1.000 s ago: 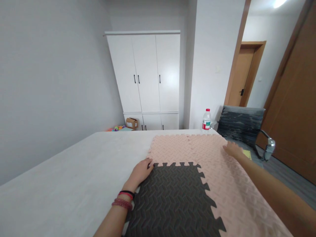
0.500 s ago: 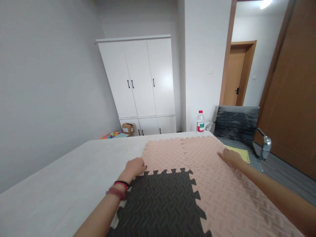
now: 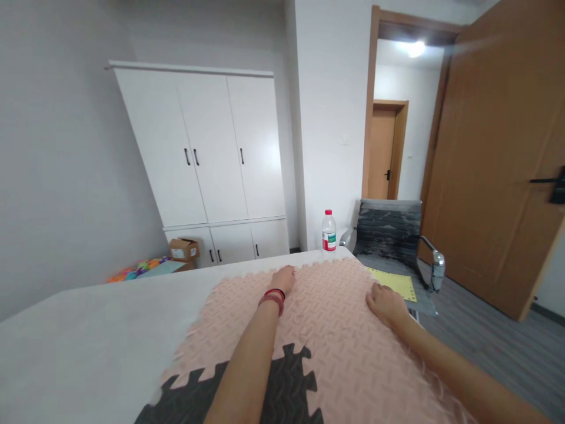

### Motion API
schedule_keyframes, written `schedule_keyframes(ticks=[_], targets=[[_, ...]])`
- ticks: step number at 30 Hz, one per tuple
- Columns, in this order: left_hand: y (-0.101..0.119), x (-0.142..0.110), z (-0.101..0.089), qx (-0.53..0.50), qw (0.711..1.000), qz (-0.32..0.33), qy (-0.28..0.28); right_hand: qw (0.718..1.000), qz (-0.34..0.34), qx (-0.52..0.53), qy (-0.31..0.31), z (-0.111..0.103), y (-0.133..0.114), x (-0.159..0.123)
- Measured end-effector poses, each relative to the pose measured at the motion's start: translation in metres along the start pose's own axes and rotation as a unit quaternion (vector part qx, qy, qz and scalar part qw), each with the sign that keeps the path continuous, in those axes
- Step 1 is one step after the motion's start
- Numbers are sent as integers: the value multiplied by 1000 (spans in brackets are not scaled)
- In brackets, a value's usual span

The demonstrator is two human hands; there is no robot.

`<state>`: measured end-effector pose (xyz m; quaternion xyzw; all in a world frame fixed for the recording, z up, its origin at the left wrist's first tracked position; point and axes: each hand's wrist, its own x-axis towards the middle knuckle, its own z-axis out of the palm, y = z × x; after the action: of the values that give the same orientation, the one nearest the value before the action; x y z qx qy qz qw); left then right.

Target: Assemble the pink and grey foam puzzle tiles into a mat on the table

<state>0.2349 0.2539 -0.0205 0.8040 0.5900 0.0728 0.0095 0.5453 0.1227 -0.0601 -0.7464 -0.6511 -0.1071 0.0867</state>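
Observation:
Pink foam mat tiles [image 3: 335,300] with a raised weave pattern lie over the right part of the white table. Their interlocking edge meets a dark grey foam tile [image 3: 285,383] in the near foreground. My left hand [image 3: 283,280], with bracelets at the wrist, reaches over the tiles to the far edge of the pink mat, its fingers curled down against it. My right hand [image 3: 387,303] is closed at the mat's right edge, thumb side on top. The fingertips of both hands are partly hidden.
A clear bottle with a red cap [image 3: 329,231] stands at the table's far corner. Beyond the right edge is a dark chair [image 3: 388,227] with a yellow sheet [image 3: 392,284] on its seat. Bare white tabletop [image 3: 101,330] shows at left. A white cabinet [image 3: 203,153] stands behind.
My left hand has moved from the grey tile's far left corner forward and right to the pink mat's far edge. My right hand stays at the right edge. The view has turned right.

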Motion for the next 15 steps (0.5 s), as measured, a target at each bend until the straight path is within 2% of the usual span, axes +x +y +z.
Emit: schedule_keyframes(ticks=[3,7,11,15], targets=[[-5,20,16,10,1000,-15,10,1000,9,13,18,3,0,1],[-18,28,27,21,1000,-5,9,999,15,19,31,2,0,1],[-20,25,28,45,999,8,3,999,18,13,24,0,-1,2],[-8,24,24,90,996,10,-4,1000,13,11,20,1,-1,2]])
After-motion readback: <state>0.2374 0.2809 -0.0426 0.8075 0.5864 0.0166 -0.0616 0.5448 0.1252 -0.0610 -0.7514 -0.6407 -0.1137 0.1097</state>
